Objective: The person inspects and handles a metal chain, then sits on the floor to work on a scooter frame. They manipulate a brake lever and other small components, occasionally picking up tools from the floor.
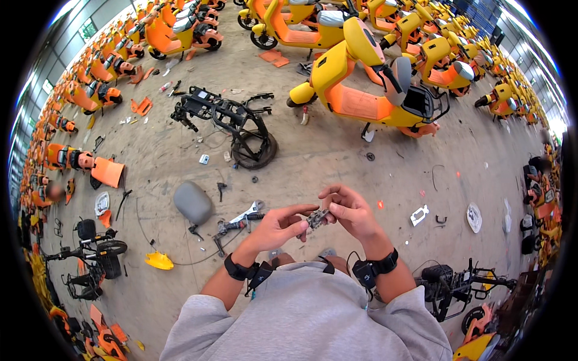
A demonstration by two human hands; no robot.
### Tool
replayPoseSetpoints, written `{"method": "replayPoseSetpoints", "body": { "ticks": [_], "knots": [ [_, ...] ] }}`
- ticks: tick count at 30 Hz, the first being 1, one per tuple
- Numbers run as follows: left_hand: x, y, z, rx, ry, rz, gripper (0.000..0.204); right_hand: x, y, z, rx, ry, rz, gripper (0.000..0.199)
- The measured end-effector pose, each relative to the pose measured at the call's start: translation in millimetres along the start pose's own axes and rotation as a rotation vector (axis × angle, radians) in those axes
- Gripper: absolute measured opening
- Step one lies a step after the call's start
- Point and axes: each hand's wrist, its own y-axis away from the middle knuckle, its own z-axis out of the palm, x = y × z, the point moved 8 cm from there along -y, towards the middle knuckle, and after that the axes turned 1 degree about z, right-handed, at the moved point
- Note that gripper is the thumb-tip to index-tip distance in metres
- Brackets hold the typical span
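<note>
— Why is the small metal part (317, 218) up in the air?
— Both hands pinch it at chest height, over the floor (337, 156), so it sits close to the eyes. The left hand (278, 227) steadies one end; the right hand (351, 210) closes fingers on the other.
— And the tools?
— A wrench (245, 215) lies just beyond (within reach), near a grey seat (192, 202).
</note>
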Motion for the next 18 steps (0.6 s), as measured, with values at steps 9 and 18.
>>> {"method": "replayPoseSetpoints", "body": {
  "ticks": [9,18],
  "knots": [
    [4,0,4,-0.02,0.112,-0.006,0.04,3,-5,-2,0.027,-0.005,0.052,0.035],
    [5,1,-14,0.166,0.163,0.015,0.03,-4,2,2,0.037,0.29,-0.165,0.028]
  ]
}}
